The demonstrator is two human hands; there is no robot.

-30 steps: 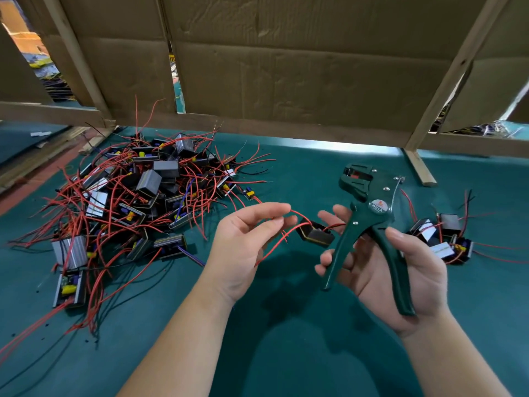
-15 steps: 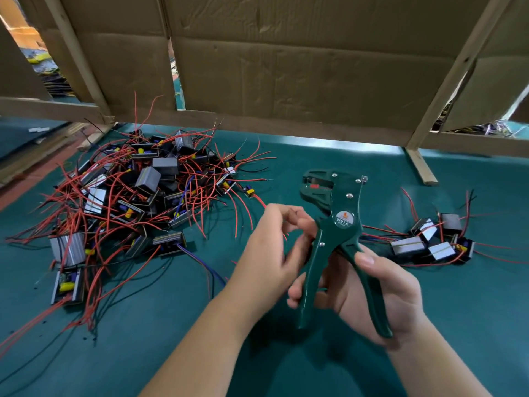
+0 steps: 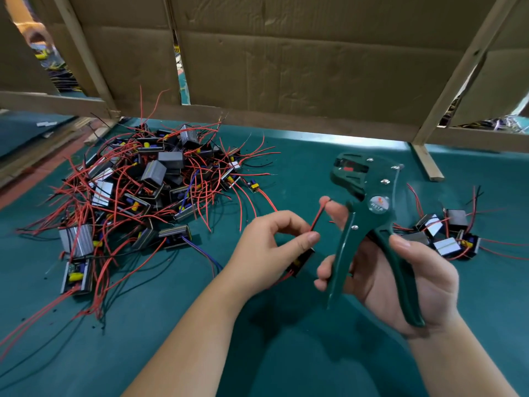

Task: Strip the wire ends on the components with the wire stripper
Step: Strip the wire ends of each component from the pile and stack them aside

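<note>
On a green table, a large tangled pile of components with red leads lies to the left and a smaller cluster to the right. Between them, raised above the table, a person's right hand curls round the handles of a dark green wire stripper, held upright with its head uppermost. The left hand, palm down, pinches a red wire just beside the tool. The wire's small black component hangs beneath that hand.
</note>
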